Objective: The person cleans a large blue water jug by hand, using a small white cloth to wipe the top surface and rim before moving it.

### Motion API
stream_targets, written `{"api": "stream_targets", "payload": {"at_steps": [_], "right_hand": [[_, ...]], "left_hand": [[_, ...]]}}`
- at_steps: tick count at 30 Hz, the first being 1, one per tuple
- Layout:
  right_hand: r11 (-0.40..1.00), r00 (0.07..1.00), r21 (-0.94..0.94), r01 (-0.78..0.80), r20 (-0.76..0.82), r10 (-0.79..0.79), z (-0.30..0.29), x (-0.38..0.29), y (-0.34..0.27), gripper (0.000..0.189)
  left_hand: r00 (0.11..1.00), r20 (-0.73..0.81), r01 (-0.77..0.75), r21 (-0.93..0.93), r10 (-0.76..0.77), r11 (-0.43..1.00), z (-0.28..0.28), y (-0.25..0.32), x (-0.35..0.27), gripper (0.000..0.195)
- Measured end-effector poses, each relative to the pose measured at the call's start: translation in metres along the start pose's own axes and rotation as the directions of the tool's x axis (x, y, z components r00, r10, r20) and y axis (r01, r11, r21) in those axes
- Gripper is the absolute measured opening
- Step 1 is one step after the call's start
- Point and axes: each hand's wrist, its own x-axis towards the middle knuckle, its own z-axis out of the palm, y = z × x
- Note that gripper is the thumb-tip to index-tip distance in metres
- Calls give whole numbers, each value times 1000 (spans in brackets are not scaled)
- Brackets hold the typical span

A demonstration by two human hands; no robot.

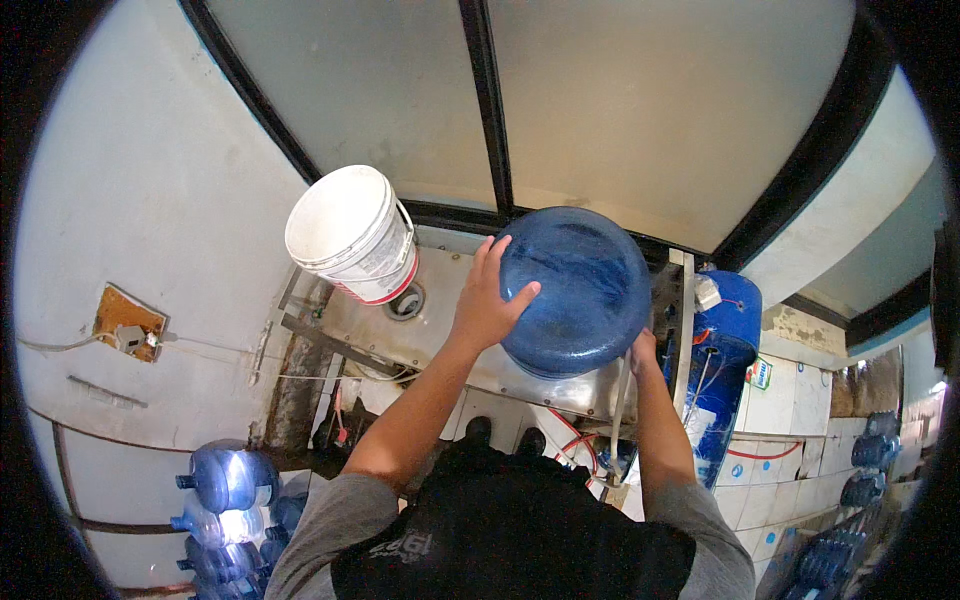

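Note:
A large blue plastic water jug (pixel 574 289) stands upside down over a stainless steel counter (pixel 450 330), its rounded base facing up at me. My left hand (pixel 487 296) steadies it from the left, palm against the side and thumb spread over the base edge. On the other side, my right hand (pixel 643 351) is low at the jug's right edge, with most of its fingers hidden. A pale hose (pixel 619 405) hangs right beside that hand; whether the fingers hold it or the jug is unclear. The jug's neck is out of sight underneath.
Left of the jug, a white plastic bucket (pixel 352 232) stands beside a round drain (pixel 406 301). Frosted panes (pixel 637 112) rise behind the counter. At right is a blue plastic drum (pixel 724 360). Several water jugs (pixel 229 480) are stacked at lower left. Red tubing (pixel 577 442) runs below the counter.

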Motion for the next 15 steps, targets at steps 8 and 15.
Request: {"api": "stream_targets", "payload": {"at_steps": [8,15], "right_hand": [[995,788,-17,96,612,-65,-51,-257,-166,46],[958,935,-4,288,216,-280,-5,-311,-209,40]], "left_hand": [[997,70,45,-7,-44,999,-7,0,6,85],[977,212,-65,347,-11,936,-23,28,19,83]]}}
